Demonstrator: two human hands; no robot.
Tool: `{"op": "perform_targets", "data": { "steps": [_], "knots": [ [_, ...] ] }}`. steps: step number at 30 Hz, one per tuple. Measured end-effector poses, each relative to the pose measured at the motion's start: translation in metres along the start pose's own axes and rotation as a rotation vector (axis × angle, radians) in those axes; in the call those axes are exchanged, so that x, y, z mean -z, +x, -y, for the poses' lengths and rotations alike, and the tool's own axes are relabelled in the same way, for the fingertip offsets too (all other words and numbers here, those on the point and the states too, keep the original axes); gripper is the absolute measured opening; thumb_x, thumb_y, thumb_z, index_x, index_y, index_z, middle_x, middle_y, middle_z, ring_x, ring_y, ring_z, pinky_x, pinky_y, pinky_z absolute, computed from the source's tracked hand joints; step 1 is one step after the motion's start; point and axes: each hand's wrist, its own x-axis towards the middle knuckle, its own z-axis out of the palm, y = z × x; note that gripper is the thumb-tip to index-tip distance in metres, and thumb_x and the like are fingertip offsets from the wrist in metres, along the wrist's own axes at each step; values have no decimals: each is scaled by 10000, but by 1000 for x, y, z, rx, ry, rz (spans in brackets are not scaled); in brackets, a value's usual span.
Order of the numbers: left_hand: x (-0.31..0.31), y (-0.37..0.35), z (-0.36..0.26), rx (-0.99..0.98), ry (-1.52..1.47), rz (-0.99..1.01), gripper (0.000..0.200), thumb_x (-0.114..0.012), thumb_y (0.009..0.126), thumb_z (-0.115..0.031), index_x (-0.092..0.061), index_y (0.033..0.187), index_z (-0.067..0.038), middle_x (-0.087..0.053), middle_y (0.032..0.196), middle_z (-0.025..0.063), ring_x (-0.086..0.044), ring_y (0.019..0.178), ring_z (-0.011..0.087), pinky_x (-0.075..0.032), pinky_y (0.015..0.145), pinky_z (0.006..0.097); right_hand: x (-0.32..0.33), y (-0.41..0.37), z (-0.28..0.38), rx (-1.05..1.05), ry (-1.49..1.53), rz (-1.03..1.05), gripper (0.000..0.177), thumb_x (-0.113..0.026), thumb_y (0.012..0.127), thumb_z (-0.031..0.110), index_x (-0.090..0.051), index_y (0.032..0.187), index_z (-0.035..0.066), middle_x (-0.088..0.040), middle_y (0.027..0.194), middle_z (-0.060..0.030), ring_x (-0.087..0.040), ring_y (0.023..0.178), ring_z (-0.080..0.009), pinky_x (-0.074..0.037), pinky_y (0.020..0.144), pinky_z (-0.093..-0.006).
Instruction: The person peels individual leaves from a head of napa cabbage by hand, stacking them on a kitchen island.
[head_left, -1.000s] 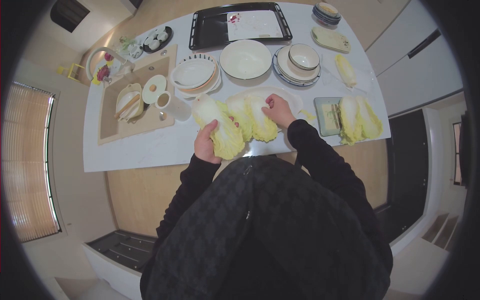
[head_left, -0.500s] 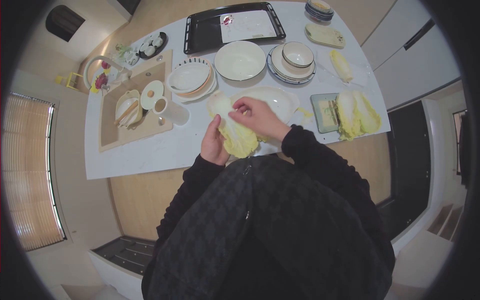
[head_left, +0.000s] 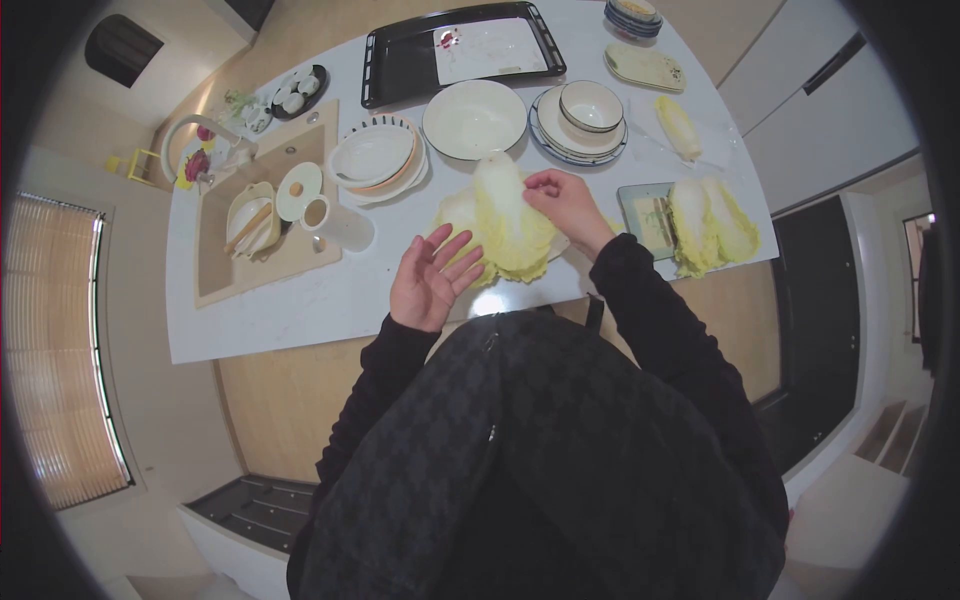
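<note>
A napa cabbage leaf [head_left: 508,215] with a white rib and yellow frilled edge is pinched along its right side by my right hand [head_left: 568,205]. My left hand [head_left: 428,285] is open, palm up with fingers spread, just left of the leaf's lower edge. Behind the held leaf, more cabbage leaf [head_left: 456,212] shows on its left. The oval white dish beneath is mostly hidden by the leaves and my right hand.
At right, more cabbage leaves [head_left: 715,228] lie against a rectangular plate [head_left: 648,218], with a small cabbage heart [head_left: 680,128] behind. A white basin [head_left: 475,118], stacked plates [head_left: 378,155], bowls [head_left: 592,105] and a black baking tray [head_left: 400,70] stand farther back. The sink [head_left: 285,265] is left.
My left hand has let go of a cabbage leaf and opened out. My right hand has shifted right and now holds a leaf upright by its edge.
</note>
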Motion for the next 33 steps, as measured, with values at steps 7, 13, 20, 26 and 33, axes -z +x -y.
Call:
{"op": "perform_targets", "data": {
  "steps": [7, 13, 20, 26, 33],
  "knots": [
    [-4, -6, -1, 34, 36, -25, 390, -627, 918, -324, -594, 1218, -76, -595, 1240, 210, -608, 1128, 390, -514, 958, 455, -5, 34, -88, 115, -423, -10, 163, -627, 797, 229, -669, 906, 115, -686, 876, -50, -612, 786, -207, -466, 740, -335],
    [-1, -2, -3, 18, 110, 7, 361, -627, 918, -300, -617, 1194, -68, -639, 1170, 180, -650, 1053, 345, -541, 928, 411, 23, 8, -61, 115, -556, -6, 271, -582, 879, 337, -615, 951, 77, -649, 895, -65, -578, 808, -246, -438, 749, -355],
    [11, 3, -4, 18, 117, 27, 331, -621, 924, -297, -637, 1173, -80, -668, 1136, 162, -667, 1028, 318, -550, 911, 400, 128, -47, -68, 135, -66, -673, 171, -657, 900, 255, -643, 950, 92, -661, 862, -34, -592, 781, -145, -478, 706, -276],
    [14, 8, 1, 58, 107, 24, 299, -657, 908, -280, -657, 1128, -78, -688, 1097, 147, -694, 982, 296, -564, 890, 378, 165, -125, -89, -116, 211, -1120, 380, -663, 911, 305, -482, 1151, 71, -527, 940, -58, -522, 830, -131, -467, 675, -241],
    [8, 13, -1, 62, 140, 55, 287, -611, 934, -270, -647, 1146, -80, -684, 1098, 148, -681, 999, 297, -558, 889, 385, 185, -102, -154, -396, 481, -995, 941, -741, 827, 450, -227, 1487, 19, -500, 1376, -94, -567, 1146, -212, -429, 1013, -383]
  ]
}}
